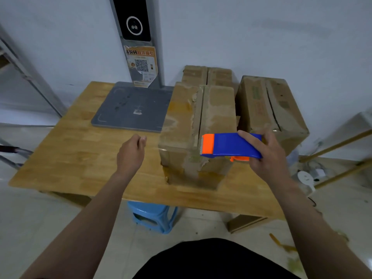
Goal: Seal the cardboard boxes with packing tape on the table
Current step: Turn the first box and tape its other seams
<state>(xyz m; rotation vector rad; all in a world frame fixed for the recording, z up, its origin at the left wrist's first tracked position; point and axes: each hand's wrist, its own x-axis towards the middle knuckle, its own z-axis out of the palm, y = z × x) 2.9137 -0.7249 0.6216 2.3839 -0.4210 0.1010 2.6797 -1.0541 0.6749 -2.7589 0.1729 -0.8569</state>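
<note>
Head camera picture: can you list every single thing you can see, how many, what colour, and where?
cardboard boxes: three, brown, right half of the table
tape dispenser: one, blue and orange, in the right hand, over the nearest box
table: one, light wood, centre
scale-like stand: one, grey, back of the table, with a stickered post
stool: one, light blue, under the table
left hand: one, loosely curled, holding nothing, left of the nearest box
right hand: one, gripping the dispenser
</note>
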